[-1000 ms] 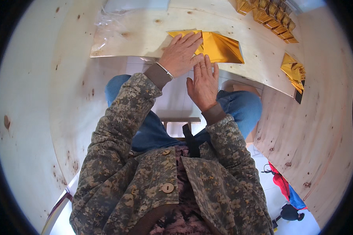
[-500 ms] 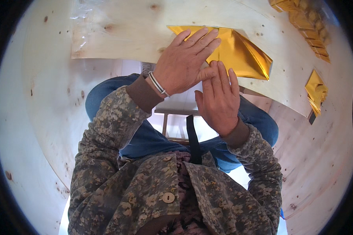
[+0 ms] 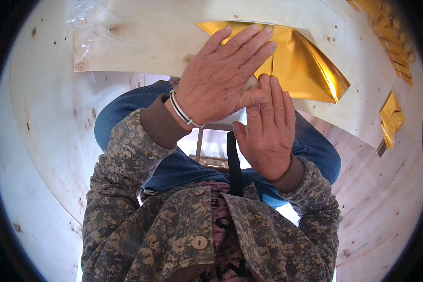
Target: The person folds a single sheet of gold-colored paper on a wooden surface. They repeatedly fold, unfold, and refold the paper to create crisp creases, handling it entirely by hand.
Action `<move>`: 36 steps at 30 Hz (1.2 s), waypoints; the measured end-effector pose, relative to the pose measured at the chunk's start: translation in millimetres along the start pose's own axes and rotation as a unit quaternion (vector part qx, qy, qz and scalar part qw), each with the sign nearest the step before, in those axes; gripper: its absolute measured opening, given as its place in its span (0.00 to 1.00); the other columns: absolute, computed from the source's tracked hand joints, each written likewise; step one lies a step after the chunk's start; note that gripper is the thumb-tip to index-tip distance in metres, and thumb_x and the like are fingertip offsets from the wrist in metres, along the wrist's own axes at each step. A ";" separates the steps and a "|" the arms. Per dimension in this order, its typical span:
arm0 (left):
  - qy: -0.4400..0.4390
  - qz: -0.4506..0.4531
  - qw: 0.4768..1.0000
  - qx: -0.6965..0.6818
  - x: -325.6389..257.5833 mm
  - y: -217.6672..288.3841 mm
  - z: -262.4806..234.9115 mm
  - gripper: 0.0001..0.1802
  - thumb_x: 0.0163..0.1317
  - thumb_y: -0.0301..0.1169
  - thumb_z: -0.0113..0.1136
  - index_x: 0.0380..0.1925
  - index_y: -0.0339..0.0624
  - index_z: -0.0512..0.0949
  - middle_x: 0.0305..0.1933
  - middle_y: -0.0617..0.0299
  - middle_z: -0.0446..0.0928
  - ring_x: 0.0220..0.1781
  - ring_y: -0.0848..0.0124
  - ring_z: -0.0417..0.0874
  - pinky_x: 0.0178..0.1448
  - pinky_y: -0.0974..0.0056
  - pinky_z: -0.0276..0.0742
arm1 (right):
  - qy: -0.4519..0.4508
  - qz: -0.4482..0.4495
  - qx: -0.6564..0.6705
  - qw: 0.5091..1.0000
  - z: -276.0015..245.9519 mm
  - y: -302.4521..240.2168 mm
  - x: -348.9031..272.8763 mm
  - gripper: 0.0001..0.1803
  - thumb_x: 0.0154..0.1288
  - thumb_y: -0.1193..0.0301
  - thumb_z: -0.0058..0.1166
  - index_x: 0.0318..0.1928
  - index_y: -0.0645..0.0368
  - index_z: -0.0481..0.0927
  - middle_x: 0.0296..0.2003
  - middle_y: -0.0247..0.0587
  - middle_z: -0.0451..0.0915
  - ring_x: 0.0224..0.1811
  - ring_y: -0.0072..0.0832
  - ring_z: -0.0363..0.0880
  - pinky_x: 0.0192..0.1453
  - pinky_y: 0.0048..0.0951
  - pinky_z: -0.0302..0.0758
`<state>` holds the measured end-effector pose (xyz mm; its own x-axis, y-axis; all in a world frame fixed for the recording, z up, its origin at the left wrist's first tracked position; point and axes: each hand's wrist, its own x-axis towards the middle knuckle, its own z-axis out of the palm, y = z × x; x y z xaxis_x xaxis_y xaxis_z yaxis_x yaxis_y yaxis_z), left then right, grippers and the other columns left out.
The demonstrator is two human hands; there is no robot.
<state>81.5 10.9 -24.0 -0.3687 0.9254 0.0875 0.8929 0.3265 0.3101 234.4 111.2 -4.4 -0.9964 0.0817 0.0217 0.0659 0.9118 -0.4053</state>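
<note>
Head view: the left hand (image 3: 228, 77) lies flat over the left side of a gold foil sheet (image 3: 305, 63) on the plywood table (image 3: 145, 51); the right hand (image 3: 270, 134), fingers extended, meets its near edge. Neither grips. Folding looks partly done; folded foil pieces (image 3: 389, 40) lie far right.

Taking the middle of the view as the clock's centre, the table (image 3: 141, 47) spans ten to three o'clock. On it, the foil sheet (image 3: 310, 66) lies toward one o'clock. The left hand (image 3: 216, 82) sits at twelve, its fingers across the sheet's nine o'clock part. The right hand (image 3: 270, 136) is just off centre toward three, its fingertips at the sheet's six o'clock edge, with the left thumb against them. Plastic film (image 3: 87, 28) lies between ten and eleven, a row of folded foil pieces (image 3: 385, 37) at two, and a single folded piece (image 3: 391, 117) near three. The left knee (image 3: 110, 115) is by nine, the right knee (image 3: 322, 150) at three, both nearer than the table's edge.
</note>
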 end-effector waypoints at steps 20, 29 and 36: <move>0.008 0.002 1.000 -0.007 -0.4 -1.1 0.3 0.44 0.69 0.66 0.37 0.72 0.45 0.64 0.77 0.59 0.61 0.78 0.61 0.60 0.80 0.52 0.49 | -0.002 -0.003 0.002 1.000 2.2 1.5 -2.2 0.42 0.50 0.73 0.67 0.67 0.72 0.67 0.69 0.66 0.64 0.75 0.57 0.60 0.77 0.53 0.55; 0.008 0.005 1.000 0.014 0.0 -1.4 1.3 0.45 0.67 0.67 0.38 0.72 0.45 0.64 0.78 0.59 0.60 0.79 0.62 0.59 0.80 0.53 0.48 | -0.002 -0.008 -0.021 1.000 2.3 0.7 -0.7 0.28 0.60 0.68 0.57 0.59 0.73 0.74 0.68 0.67 0.66 0.75 0.56 0.61 0.78 0.54 0.54; 0.001 0.004 1.000 -0.002 0.6 -1.8 -1.1 0.44 0.67 0.66 0.41 0.72 0.46 0.64 0.77 0.58 0.60 0.79 0.62 0.59 0.80 0.53 0.48 | 0.024 -0.004 0.010 1.000 2.9 4.2 -2.2 0.32 0.54 0.71 0.63 0.61 0.70 0.74 0.68 0.63 0.67 0.74 0.53 0.63 0.77 0.53 0.56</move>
<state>79.4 10.6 -23.5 -0.3621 0.9275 0.0926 0.8949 0.3182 0.3128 236.7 113.6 -8.8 -0.9932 0.0944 0.0677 0.0570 0.9041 -0.4235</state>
